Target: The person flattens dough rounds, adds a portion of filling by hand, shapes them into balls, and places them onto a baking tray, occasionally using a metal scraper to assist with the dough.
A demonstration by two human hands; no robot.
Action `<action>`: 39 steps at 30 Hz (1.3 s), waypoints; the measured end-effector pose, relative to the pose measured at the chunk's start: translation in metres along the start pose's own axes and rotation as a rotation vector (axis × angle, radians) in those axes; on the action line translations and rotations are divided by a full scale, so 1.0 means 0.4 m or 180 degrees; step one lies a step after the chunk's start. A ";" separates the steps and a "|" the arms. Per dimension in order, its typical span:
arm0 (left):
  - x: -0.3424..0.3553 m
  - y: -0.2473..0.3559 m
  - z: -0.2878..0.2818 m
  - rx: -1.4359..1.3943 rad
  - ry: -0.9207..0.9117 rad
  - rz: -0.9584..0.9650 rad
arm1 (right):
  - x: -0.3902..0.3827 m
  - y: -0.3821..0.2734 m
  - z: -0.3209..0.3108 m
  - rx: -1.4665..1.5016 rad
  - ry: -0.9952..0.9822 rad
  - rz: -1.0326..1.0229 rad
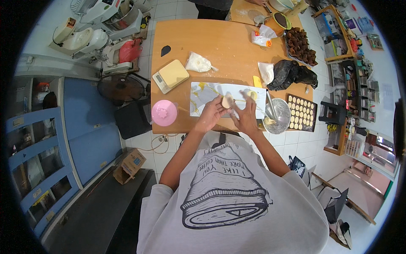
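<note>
My left hand has its fingers curled round a pale, flattened round of dough above a white, yellow-veined marble-look board. Just right of it, my right hand has its fingers apart and raised, close to the dough round, with no object visible in its grip. A yellowish lump lies on the board behind those fingers. A metal bowl stands at the board's right, with a long utensil across it. A dark tray farther right holds several rows of pale dough rounds.
On the table are a kitchen scale, pink bowl, white bag, black bag, yellow scraper and tray of brown paper cups. A person in dark clothing stands beyond. Mixers are at left.
</note>
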State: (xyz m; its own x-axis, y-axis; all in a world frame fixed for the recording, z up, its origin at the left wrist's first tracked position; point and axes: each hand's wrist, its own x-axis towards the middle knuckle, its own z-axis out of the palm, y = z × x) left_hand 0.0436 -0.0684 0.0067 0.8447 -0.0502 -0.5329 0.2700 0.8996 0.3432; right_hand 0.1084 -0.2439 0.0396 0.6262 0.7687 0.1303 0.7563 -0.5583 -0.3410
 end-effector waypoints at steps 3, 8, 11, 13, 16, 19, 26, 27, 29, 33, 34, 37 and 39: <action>-0.009 -0.008 -0.001 -0.0011 -0.0049 0.0134 | 0.006 -0.009 0.005 -0.0088 0.0118 0.0008; -0.019 -0.007 0.005 -0.0241 -0.0167 0.0184 | -0.014 0.003 0.001 0.0021 -0.0370 -0.0348; -0.024 -0.003 0.027 -0.0088 0.0000 0.0164 | 0.001 0.005 0.003 -0.0279 0.0244 0.0131; -0.009 -0.012 0.000 0.0118 -0.0081 0.0099 | 0.009 -0.002 0.004 0.0410 0.0142 0.0229; -0.008 -0.011 -0.004 0.0465 -0.0295 -0.0025 | 0.010 -0.002 0.016 0.1078 -0.0249 0.0602; -0.008 -0.032 -0.032 0.0784 -0.0202 0.0022 | -0.008 0.026 0.058 0.1652 -0.0208 0.1102; -0.032 -0.029 -0.116 0.1446 0.0556 0.0376 | -0.038 0.122 0.114 0.2531 0.0226 0.1781; -0.035 -0.030 -0.130 0.1448 0.0577 0.0370 | -0.029 0.129 0.124 0.2548 0.0213 0.1785; -0.040 -0.029 -0.148 0.1340 0.0668 0.0690 | -0.011 0.131 0.132 0.3083 0.0335 0.1696; -0.052 -0.030 -0.133 0.1375 0.1112 0.0605 | -0.013 0.126 0.126 0.1031 -0.0163 0.0840; -0.056 -0.027 -0.123 0.1401 0.1122 0.0609 | -0.016 0.128 0.131 0.1055 -0.0149 0.0842; -0.066 -0.025 -0.108 0.1638 0.1078 0.0507 | 0.002 0.103 0.121 0.0919 0.0120 0.0528; -0.058 -0.033 -0.106 0.1740 0.1159 0.0515 | 0.022 0.096 0.122 0.0626 0.0080 0.0302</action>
State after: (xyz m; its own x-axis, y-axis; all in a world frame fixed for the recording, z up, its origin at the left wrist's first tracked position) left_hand 0.0008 -0.0607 -0.0180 0.7103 0.3023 -0.6357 0.4291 0.5299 0.7315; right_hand 0.1336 -0.2434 -0.0176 0.6991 0.7063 0.1113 0.6438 -0.5541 -0.5276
